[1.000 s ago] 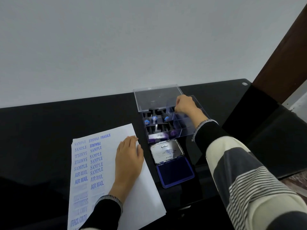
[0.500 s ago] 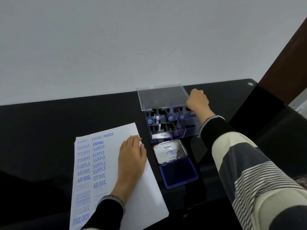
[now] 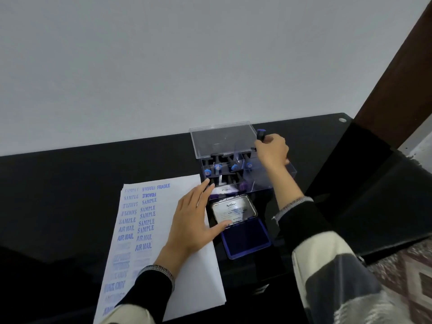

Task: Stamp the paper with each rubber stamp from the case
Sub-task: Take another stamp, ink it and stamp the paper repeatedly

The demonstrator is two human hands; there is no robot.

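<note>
Lying flat near the bench's front edge: paper (image 3: 187, 272), left hand (image 3: 194, 220) open on it, fingers straight. Just beside: open ink pad (image 3: 245, 239). Beyond: clear case (image 3: 264, 181), right hand (image 3: 272, 150) gripping rubber stamp (image 3: 260, 134) above its far right corner.

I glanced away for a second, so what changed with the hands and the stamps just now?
The right hand, which was reaching down into the clear case, has come up gripping a rubber stamp above its far right corner. The left hand slid right, its thumb now touching the ink pad. The paper and case stayed put.
</note>
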